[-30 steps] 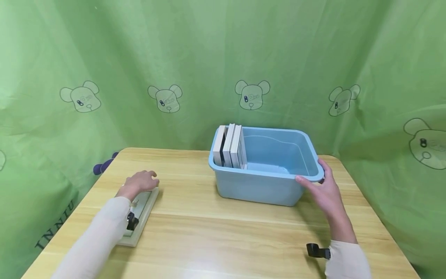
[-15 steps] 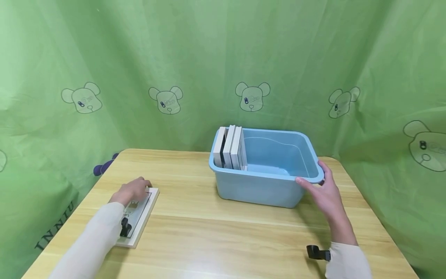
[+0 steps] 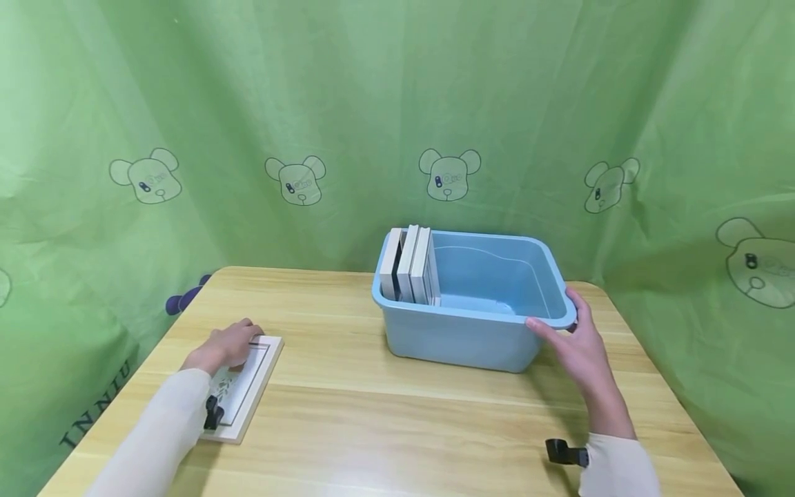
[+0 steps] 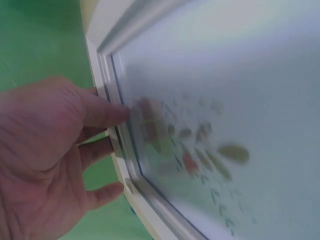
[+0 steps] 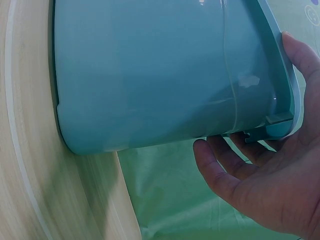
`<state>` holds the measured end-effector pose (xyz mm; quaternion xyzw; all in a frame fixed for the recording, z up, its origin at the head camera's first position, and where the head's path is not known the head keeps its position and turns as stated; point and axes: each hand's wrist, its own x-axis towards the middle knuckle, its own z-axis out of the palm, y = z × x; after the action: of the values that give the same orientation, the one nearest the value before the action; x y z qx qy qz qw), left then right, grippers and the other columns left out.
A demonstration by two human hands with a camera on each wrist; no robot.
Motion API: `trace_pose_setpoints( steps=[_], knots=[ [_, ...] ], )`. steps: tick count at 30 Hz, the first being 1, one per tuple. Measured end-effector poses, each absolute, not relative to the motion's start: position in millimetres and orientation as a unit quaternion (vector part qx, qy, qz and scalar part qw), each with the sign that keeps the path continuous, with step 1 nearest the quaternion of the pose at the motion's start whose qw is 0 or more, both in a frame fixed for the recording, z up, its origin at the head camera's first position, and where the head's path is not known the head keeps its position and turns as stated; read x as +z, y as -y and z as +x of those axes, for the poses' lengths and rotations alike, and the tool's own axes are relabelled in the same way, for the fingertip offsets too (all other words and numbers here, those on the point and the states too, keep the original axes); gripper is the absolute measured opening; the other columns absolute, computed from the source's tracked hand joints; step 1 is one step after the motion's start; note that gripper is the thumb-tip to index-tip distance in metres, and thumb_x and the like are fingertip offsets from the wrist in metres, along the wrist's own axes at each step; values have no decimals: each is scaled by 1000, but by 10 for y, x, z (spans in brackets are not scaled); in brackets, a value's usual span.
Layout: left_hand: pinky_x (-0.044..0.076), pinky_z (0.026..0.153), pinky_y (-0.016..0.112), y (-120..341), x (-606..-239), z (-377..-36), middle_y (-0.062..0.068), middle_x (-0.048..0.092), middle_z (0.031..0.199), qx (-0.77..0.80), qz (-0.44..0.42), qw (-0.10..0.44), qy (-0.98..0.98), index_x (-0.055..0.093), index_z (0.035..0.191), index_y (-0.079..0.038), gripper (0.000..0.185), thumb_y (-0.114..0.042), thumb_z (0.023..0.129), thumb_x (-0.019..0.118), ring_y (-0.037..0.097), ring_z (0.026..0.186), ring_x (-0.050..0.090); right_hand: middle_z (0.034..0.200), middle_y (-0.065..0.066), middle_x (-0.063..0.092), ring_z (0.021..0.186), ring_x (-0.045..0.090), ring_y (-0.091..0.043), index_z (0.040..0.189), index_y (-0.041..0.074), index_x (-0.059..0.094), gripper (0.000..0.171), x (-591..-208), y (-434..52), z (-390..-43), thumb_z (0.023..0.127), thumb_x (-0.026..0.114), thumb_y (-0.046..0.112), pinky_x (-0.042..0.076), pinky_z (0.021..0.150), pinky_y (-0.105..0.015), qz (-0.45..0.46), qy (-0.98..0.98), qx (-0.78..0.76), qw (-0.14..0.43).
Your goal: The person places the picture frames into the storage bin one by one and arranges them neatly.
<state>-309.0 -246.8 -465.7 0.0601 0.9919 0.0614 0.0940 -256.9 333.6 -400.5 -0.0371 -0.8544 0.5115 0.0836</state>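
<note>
The right hand [image 5: 270, 185] cups the blue tub's [image 5: 150, 75] rim, fingers [image 5: 220, 165] curled beneath its lip.

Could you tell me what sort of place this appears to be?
Probably a makeshift recording booth rather than a home: a green bear-print curtain encloses a small wooden table, the only furniture in view. On it stand just a blue tub holding upright frames and one flat picture frame.

Frame [image 4: 210, 150]: blurred in my left wrist view; its leaf print is indistinct, its far side cut off.
Books [image 3: 410, 266]: lower parts hidden by the tub [image 3: 459, 338] wall.
My right hand [image 3: 574, 342]: fingertips hidden under the tub's rim.
</note>
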Motion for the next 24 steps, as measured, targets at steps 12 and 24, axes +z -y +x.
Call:
trace_pose_setpoints(
  steps=[12, 24],
  knots=[
    [28, 89, 66, 2619, -4735, -2987, 8, 55, 115, 48, 105, 15, -993, 53, 114, -14, 29, -10, 85, 52, 31, 106, 52, 150, -14, 10, 132, 18, -41, 142, 33, -5, 96, -3986, -3337, -2572, 76, 63, 48, 20, 101, -64, -40, 854, 513, 78],
    [23, 92, 61, 2675, -4682, -2952, 9, 59, 112, 75, 110, -9, -991, 53, 115, -14, 31, -8, 84, 49, 30, 104, 51, 150, -12, 10, 133, 16, -39, 142, 34, -4, 95, -4012, -3331, -2569, 76, 63, 47, 19, 102, -63, -48, 851, 517, 80]
  ],
)
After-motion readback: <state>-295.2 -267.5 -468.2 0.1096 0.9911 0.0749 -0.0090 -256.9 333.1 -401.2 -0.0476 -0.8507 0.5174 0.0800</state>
